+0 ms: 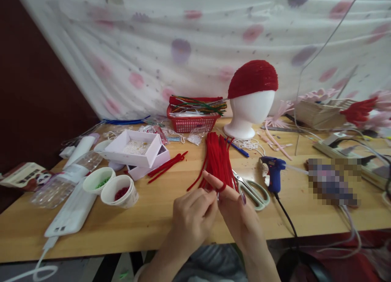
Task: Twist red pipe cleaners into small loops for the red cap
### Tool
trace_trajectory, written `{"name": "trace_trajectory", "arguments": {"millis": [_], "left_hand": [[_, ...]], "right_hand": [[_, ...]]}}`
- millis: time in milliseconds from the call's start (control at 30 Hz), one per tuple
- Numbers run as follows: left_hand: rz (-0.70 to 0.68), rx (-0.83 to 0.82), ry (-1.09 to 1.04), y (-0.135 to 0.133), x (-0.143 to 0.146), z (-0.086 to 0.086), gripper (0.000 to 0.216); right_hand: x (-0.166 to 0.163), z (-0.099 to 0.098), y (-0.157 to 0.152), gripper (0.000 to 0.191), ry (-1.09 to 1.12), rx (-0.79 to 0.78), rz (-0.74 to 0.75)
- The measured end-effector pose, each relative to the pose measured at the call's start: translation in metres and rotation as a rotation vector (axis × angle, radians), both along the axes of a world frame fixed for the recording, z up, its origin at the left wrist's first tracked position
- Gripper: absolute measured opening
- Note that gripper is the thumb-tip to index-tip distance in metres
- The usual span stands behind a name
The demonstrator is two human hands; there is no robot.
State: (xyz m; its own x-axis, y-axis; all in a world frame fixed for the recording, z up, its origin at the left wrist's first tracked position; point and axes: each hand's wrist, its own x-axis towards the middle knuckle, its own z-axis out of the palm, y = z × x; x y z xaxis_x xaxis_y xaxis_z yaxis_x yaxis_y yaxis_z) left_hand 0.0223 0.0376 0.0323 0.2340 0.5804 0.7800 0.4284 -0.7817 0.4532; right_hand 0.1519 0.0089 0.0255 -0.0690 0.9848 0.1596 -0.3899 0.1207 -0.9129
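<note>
My left hand (192,217) and my right hand (235,210) meet over the front edge of a wooden table (159,217). A red pipe cleaner (221,187) is wrapped round my right index finger, and the fingers of my left hand pinch its end beside that finger. Just beyond my hands lies a bundle of red pipe cleaners (216,157). Further back a white foam head (249,111) wears a red woven cap (253,78).
Scissors (253,191) and a blue glue gun (275,172) lie to the right. A red basket (194,119) of coloured pipe cleaners stands at the back. Two white cups (110,186), open white boxes (134,149) and a power bank (71,214) are on the left.
</note>
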Motion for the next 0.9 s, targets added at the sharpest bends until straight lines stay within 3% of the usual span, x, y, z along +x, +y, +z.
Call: {"name": "trace_trajectory", "arguments": {"millis": [100,200,300,400,567,633,767,900], "left_hand": [[0.191,0.142,0.211,0.001,-0.003,0.000,0.016],[0.271,0.119,0.250,-0.001,-0.004,0.002,0.016],[0.284,0.021,0.182,-0.004,-0.004,0.002,0.018],[0.210,-0.139,0.091,-0.005,-0.004,0.001,0.019],[0.160,-0.287,0.027,-0.001,-0.003,0.002,0.022],[0.096,-0.460,-0.028,0.000,-0.003,0.004,0.020],[-0.138,-0.938,-0.406,-0.001,-0.003,0.005,0.014],[-0.323,-1.127,-0.775,-0.008,-0.004,0.004,0.029]], "right_hand": [[-0.010,-0.006,-0.006,0.057,-0.174,-0.034,-0.062],[-0.020,-0.017,-0.011,0.060,-0.303,-0.008,-0.121],[-0.025,-0.023,-0.012,0.065,-0.537,0.128,-0.172],[-0.024,-0.021,-0.011,0.069,-0.723,0.253,-0.202],[-0.015,-0.013,-0.011,0.080,-0.915,0.322,-0.207],[-0.012,-0.011,-0.012,0.079,-0.954,0.353,-0.233],[-0.009,-0.009,-0.013,0.075,-0.925,0.430,-0.236],[-0.011,-0.005,-0.016,0.071,-0.802,0.394,-0.175]]}}
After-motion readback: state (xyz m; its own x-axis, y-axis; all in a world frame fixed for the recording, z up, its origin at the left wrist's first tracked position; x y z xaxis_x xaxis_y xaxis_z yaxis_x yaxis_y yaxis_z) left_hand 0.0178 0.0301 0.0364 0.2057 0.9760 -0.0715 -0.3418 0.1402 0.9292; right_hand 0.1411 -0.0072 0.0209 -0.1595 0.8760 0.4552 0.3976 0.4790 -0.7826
